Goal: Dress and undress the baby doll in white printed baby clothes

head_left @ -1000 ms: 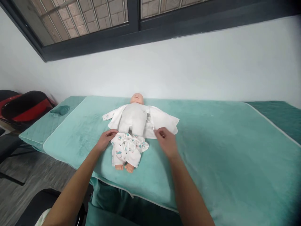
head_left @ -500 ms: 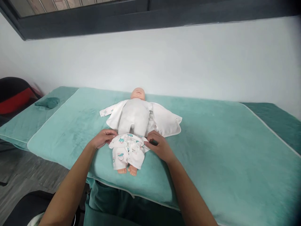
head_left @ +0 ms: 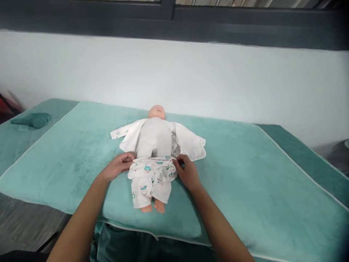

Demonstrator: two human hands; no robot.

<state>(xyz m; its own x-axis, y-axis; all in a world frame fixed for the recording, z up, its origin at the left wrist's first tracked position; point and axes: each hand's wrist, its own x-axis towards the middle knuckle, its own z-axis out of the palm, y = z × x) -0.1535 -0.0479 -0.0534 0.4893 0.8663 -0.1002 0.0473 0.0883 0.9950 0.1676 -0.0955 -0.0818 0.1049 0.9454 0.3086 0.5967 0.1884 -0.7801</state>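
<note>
A baby doll [head_left: 156, 133] lies on its back with its head toward the wall and its feet toward me. White printed pants [head_left: 147, 173] cover its lower legs, and the bare feet stick out of the cuffs. My left hand [head_left: 121, 164] pinches the waistband at the left side. At the opposite side my right hand [head_left: 188, 171] is closed on the waistband too. An open white shirt [head_left: 189, 140] spreads out to both sides under the doll's soft white body. One printed sleeve [head_left: 120, 131] reaches out to the left.
A green padded cover [head_left: 245, 182] spreads over the bed. A dark green pillow-like piece [head_left: 32, 120] lies at the far left. Behind the bed stands a white wall [head_left: 174, 72] below a dark window frame [head_left: 109, 22].
The pants' waistband is stretched wider and flatter between my hands, which still grip its sides. The camera view has turned a little to the right.
</note>
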